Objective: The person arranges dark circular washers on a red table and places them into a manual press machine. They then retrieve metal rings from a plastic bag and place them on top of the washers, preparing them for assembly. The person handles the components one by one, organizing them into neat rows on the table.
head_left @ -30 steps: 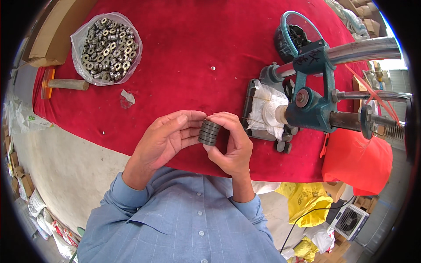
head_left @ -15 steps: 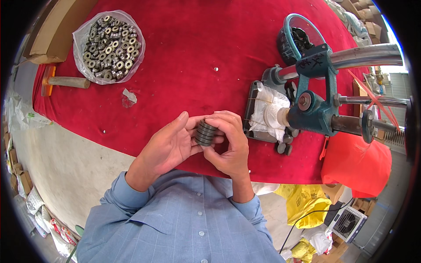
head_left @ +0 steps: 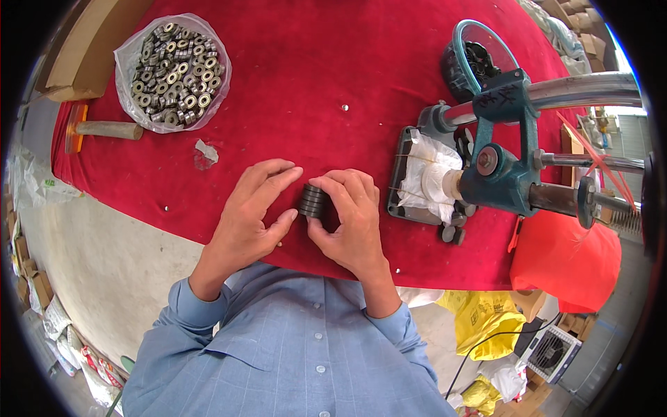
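A short stack of dark round discs [head_left: 312,201] stands at the front of the red cloth, between my two hands. My right hand [head_left: 352,222] pinches it from the right, thumb at the near end and fingertips at the far end. To the left of the stack, my left hand [head_left: 249,217] is apart from it, with thumb and fingers spread and nothing held. Further right, a teal hand press [head_left: 501,170] lies with its ram over a base wrapped in white plastic [head_left: 425,174]. Several loose dark discs [head_left: 453,231] rest beside that base.
A plastic-lined bowl of metal bearings [head_left: 174,76] sits at the far left, near a wooden-handled hammer [head_left: 110,130] and a cardboard box [head_left: 104,45]. A clear tub [head_left: 458,69] with dark parts stands behind the press. A red bag [head_left: 566,260] hangs at the right table edge.
My left hand has let go of the disc stack and drawn away to the left. The stack has shifted slightly left and up, still in my right hand.
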`<state>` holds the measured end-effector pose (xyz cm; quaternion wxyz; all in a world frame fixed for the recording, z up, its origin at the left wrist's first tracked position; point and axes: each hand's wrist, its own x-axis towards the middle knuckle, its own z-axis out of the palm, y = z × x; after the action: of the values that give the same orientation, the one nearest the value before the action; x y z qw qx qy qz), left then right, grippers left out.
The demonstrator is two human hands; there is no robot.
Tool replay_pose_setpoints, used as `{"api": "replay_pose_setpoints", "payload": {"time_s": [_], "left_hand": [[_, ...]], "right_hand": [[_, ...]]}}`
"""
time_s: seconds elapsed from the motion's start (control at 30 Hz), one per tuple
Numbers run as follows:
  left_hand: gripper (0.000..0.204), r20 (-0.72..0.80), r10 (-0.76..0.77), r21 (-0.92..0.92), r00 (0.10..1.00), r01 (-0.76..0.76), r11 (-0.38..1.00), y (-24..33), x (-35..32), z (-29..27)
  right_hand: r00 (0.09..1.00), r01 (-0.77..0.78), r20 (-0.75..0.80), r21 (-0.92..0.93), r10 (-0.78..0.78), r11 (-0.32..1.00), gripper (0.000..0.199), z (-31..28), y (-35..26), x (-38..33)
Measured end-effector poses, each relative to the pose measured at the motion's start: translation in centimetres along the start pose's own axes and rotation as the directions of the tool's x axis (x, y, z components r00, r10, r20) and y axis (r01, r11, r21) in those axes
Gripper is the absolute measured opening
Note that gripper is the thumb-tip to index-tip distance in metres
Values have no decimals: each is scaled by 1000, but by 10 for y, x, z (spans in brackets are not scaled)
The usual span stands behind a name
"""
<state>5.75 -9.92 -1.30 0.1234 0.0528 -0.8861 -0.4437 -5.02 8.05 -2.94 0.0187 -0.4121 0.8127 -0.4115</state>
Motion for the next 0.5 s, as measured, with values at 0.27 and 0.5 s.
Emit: {"api": "replay_pose_setpoints", "payload": {"time_s": [0.27,0.5], "left_hand": [[75,6,82,-24,997,-82,996,-9,2,-5],[85,-9,27,-48,1000,-28,998,-31,0,-32]], "right_hand": [[1000,-5,-8,9,5,1000,59,18,-8,9],[999,-8,-32,88,11,996,76,46,-20,18]]}}
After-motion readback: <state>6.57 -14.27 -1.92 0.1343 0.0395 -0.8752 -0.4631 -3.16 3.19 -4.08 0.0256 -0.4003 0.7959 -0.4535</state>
